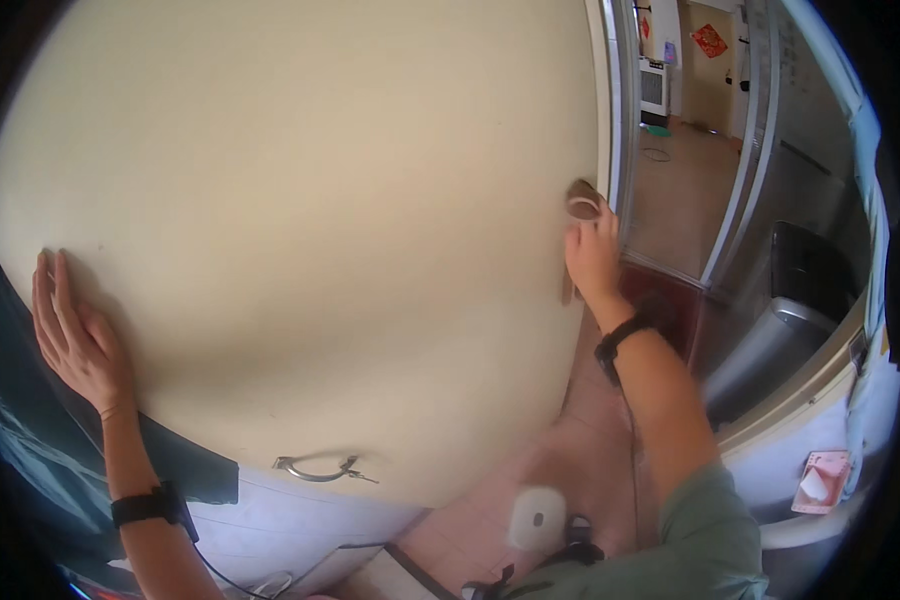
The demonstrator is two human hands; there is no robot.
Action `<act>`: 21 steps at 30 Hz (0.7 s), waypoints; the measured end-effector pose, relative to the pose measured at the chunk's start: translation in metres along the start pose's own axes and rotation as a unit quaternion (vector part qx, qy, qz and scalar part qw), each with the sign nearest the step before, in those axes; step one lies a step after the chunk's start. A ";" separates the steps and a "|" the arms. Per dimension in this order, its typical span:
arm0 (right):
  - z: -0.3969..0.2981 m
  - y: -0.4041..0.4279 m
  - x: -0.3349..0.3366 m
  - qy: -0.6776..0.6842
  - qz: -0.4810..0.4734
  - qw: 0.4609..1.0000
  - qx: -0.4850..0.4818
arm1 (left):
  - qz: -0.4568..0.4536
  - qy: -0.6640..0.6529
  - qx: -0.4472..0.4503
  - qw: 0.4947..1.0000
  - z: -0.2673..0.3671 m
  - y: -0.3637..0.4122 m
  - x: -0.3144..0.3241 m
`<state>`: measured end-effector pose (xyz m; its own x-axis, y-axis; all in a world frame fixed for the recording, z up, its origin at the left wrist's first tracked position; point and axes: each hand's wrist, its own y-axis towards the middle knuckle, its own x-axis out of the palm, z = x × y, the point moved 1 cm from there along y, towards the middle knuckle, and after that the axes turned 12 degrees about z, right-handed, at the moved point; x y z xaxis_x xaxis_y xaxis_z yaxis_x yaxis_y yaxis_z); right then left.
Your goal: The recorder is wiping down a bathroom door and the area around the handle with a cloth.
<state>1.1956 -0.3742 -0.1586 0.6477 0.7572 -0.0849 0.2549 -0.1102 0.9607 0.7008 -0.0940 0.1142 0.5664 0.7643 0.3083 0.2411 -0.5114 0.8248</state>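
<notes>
A large cream door panel fills the middle of the view. Near its left edge, my left hand lies flat with the fingers extended against the surface. At the right edge, my right hand has its fingers curled at a round brown door knob; whether they close around it cannot be told. A curved metal handle is fixed low on the panel. Both wrists wear black bands.
Beyond the door edge, a framed glass sliding door opens on a room with a tiled floor. A silver and black bin stands at right. Below are a white stool, pink floor tiles and a tissue pack.
</notes>
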 end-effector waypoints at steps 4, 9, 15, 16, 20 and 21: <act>-0.010 -0.069 0.007 -0.005 -0.041 0.974 0.224 | 0.008 0.013 0.001 1.000 0.006 0.002 -0.007; -0.025 -0.170 0.017 0.042 -0.041 0.901 0.429 | 0.008 -0.005 -0.033 0.999 0.019 0.007 -0.005; -0.143 -0.149 -0.032 0.120 -0.094 0.882 0.447 | 0.009 -0.028 -0.073 0.997 0.018 -0.001 -0.003; -0.165 -0.136 -0.041 0.145 -0.089 0.888 0.428 | 0.011 -0.032 -0.076 0.997 0.015 0.000 -0.005; -0.251 -0.082 -0.074 0.256 -0.067 0.916 0.302 | 0.015 -0.049 -0.085 0.995 0.009 0.002 -0.013; -0.264 -0.067 -0.082 0.273 -0.052 0.931 0.236 | 0.027 -0.070 -0.098 0.992 0.015 0.003 -0.009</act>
<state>0.9356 -0.2591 -0.1465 0.1728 0.9798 0.1007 0.6669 -0.1916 0.7201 0.7077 -0.1083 0.1069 0.6818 0.6688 0.2963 0.0576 -0.4529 0.8897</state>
